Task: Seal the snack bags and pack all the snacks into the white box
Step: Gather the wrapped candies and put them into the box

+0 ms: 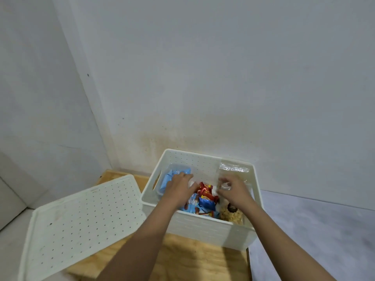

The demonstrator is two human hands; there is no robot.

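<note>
The white perforated box stands on a wooden board with both my hands inside it. My left hand rests on a clear tub of blue-wrapped snacks at the box's left end. My right hand pinches a clear plastic snack bag standing against the right wall. Between the hands lie red and blue snack packets. A clear bag of pale yellow snacks with a dark label sits in the near right corner.
The box's white perforated lid lies flat to the left, partly over the wooden board. A white wall rises right behind the box. A grey surface lies to the right.
</note>
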